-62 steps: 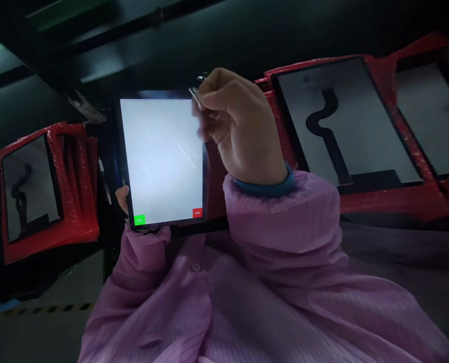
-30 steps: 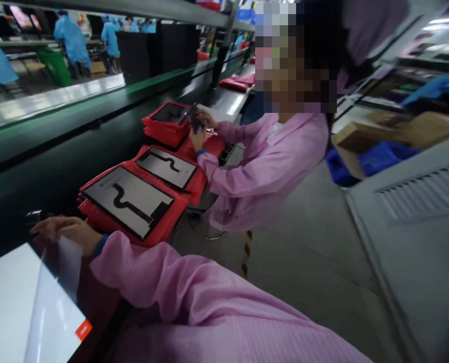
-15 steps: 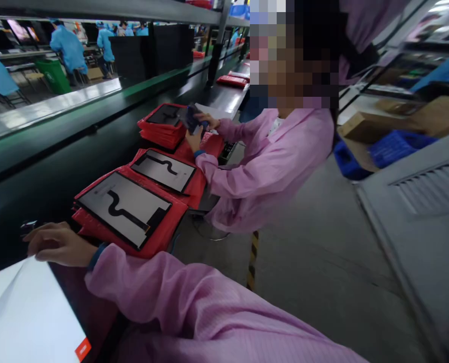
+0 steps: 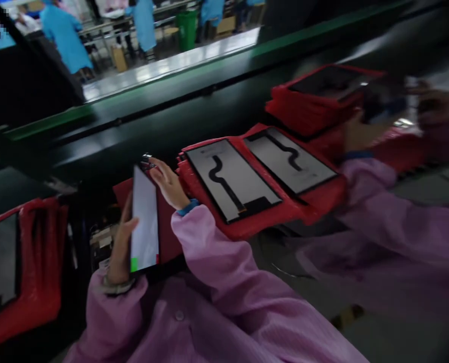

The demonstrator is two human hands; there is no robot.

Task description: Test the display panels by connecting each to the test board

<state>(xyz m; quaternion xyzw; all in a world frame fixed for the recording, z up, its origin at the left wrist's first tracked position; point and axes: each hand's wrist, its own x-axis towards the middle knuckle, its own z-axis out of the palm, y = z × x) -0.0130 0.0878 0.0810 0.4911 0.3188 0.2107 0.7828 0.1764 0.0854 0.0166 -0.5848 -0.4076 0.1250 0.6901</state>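
A thin display panel, lit white with a green patch and a red patch at its lower corners, stands steeply tilted in front of me. My left hand grips its left side, the thumb over the front and the other fingers hidden behind. My right hand is just right of the panel's upper edge, fingers stretched out and somewhat blurred; I cannot tell whether they touch it. At those fingertips is a small shiny object, too blurred to name. Behind the panel shows a dark red surface.
To the right, two grey panels with black flex cables, a nearer panel and a farther panel, lie on red padded bags. Beyond are a red stack and a co-worker's blurred hand. More red bags are at left.
My view has swung left, bringing my left hand into sight. The lit panel is now tilted up steeply, and my right hand, earlier bent at its corner, has straighter fingers.
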